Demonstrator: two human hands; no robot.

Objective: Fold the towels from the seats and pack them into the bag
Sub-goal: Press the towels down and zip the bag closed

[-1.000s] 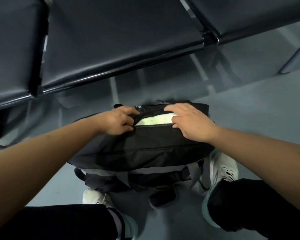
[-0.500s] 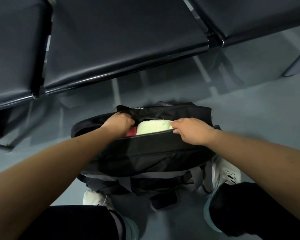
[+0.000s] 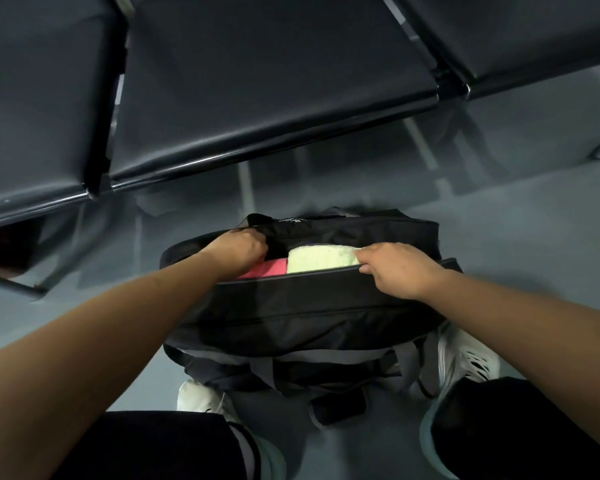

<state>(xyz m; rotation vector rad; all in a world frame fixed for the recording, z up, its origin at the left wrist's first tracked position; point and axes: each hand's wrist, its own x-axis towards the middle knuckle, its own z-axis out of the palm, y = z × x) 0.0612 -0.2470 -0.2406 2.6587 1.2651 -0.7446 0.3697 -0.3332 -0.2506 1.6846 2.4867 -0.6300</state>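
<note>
A black duffel bag [image 3: 302, 306] lies on the floor between my feet, its top zip gaping. Inside it a folded pale green towel [image 3: 321, 259] lies beside a folded pink towel [image 3: 269, 268]. My left hand [image 3: 238, 252] is curled at the left end of the opening and grips the bag's far black flap, partly covering the pink towel. My right hand [image 3: 400, 268] pinches the near edge of the opening at the right, by the zip line.
A row of dark padded seats [image 3: 257, 88] on a metal beam runs across the upper view, with no towels on them. Grey floor [image 3: 520, 216] surrounds the bag. My white shoes [image 3: 465, 362] and dark trouser legs flank the bag's straps.
The opening has been pulled wider: the pink towel now shows beside the green one. My right hand moved right along the near edge, and my left hand took hold of the far flap.
</note>
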